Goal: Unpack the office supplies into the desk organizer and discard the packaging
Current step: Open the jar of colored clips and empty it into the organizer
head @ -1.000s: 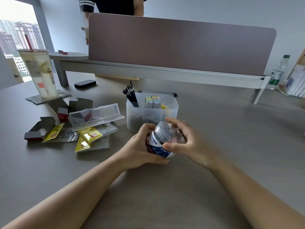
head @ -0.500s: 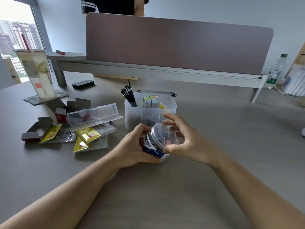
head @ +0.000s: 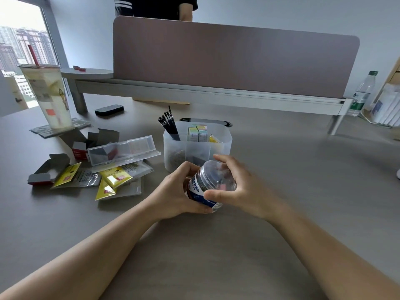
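Note:
A small clear plastic jar (head: 213, 182) with a blue and white label is tilted just in front of the translucent desk organizer (head: 225, 146). My left hand (head: 175, 195) grips the jar's labelled body from the left. My right hand (head: 242, 189) curls round the jar's clear lid end, thumb below and fingers over the top. Small dark and pink items show inside the jar. The organizer holds black pens (head: 168, 124), pastel sticky-note packs (head: 198, 133) and small clips in its front compartment.
Left of the organizer lies opened packaging: a clear plastic case (head: 123, 151), yellow and clear sachets (head: 114, 178), grey and red cartons (head: 46, 172). A tall drink cup (head: 48, 96) stands far left. A partition screen (head: 233, 57) and a person stand behind. A water bottle (head: 363, 94) is at right.
My right hand's fingers have shifted round the lid while the left hand keeps the jar's body. The jar stays in front of the organizer.

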`<act>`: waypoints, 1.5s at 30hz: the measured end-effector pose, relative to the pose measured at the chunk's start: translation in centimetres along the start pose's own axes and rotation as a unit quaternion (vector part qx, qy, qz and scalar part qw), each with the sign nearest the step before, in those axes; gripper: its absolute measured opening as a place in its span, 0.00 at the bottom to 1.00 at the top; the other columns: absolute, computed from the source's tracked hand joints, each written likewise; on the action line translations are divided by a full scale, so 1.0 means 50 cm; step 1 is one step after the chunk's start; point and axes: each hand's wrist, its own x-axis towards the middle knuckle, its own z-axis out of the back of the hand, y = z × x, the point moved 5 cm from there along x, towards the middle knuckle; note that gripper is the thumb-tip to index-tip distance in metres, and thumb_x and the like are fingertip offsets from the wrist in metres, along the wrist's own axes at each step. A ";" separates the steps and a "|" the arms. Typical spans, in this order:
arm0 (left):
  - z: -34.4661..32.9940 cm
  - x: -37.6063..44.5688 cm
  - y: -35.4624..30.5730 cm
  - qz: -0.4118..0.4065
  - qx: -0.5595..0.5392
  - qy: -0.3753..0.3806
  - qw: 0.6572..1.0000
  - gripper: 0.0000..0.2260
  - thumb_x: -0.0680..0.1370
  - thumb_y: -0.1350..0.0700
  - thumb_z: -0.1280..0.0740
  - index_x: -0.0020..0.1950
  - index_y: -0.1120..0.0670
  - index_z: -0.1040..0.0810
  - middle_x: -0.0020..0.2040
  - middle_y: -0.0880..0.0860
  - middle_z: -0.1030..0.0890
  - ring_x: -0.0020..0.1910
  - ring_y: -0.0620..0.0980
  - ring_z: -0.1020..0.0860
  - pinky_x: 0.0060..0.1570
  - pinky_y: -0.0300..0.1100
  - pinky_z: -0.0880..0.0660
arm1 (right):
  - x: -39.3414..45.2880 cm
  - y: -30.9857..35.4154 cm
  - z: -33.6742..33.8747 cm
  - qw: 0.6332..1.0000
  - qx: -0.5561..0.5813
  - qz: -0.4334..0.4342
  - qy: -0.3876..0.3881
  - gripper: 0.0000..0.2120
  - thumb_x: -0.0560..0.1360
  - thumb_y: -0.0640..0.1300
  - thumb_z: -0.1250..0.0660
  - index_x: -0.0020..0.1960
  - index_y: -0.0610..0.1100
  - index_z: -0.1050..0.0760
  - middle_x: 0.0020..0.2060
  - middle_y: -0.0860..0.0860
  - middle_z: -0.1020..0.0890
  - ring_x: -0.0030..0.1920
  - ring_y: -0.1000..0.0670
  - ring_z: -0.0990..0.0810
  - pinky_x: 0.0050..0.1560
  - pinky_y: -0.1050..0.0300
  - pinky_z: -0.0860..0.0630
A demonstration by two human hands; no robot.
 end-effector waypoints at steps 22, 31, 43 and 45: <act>0.025 -0.002 0.001 0.001 -0.101 -0.030 0.994 0.31 0.50 0.56 0.24 0.50 0.50 0.29 0.47 0.49 0.22 0.41 0.39 0.21 0.43 0.35 0.22 | -0.017 -0.116 0.069 0.979 0.172 -0.079 -0.081 0.29 0.63 0.37 0.26 0.58 0.50 0.37 0.54 0.51 0.27 0.54 0.52 0.25 0.53 0.61 0.29; 0.020 -0.007 -0.008 -0.004 -0.124 -0.046 0.991 0.31 0.48 0.51 0.26 0.49 0.50 0.29 0.46 0.48 0.21 0.41 0.38 0.21 0.42 0.32 0.22 | -0.029 -0.135 0.051 0.991 0.004 -0.133 -0.020 0.39 0.63 0.44 0.25 0.68 0.46 0.42 0.66 0.50 0.32 0.63 0.53 0.32 0.59 0.65 0.37; 0.003 0.013 -0.051 0.002 -0.185 -0.028 0.982 0.27 0.57 0.68 0.26 0.50 0.50 0.30 0.47 0.50 0.22 0.41 0.40 0.20 0.40 0.33 0.22 | 0.006 -0.059 0.065 0.972 0.218 -0.069 -0.054 0.18 0.74 0.48 0.39 0.62 0.44 0.31 0.55 0.46 0.24 0.49 0.52 0.24 0.49 0.65 0.26; 0.000 0.023 -0.066 -0.005 -0.181 -0.025 0.983 0.27 0.57 0.66 0.27 0.51 0.50 0.30 0.49 0.50 0.22 0.45 0.43 0.20 0.44 0.35 0.22 | 0.015 -0.056 0.058 0.956 0.282 -0.076 -0.012 0.19 0.69 0.52 0.38 0.57 0.44 0.28 0.50 0.43 0.21 0.43 0.49 0.21 0.45 0.60 0.23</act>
